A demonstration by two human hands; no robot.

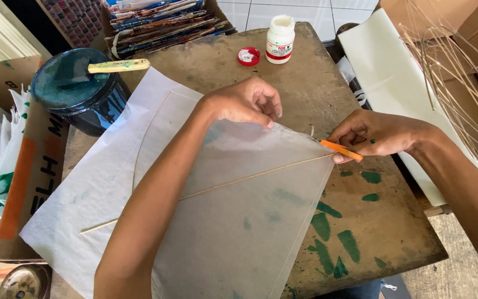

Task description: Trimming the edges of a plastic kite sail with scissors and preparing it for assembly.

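Kite paper lies on the surface; my left hand presses its edge, fingers together, my right hand pinches what looks like an orange blade.

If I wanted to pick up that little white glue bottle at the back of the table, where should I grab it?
Grip the white glue bottle around its round body, coming from the side. It stands upright with its red cap off, so keep it level.

Head camera looks steeply down, close over the worktable
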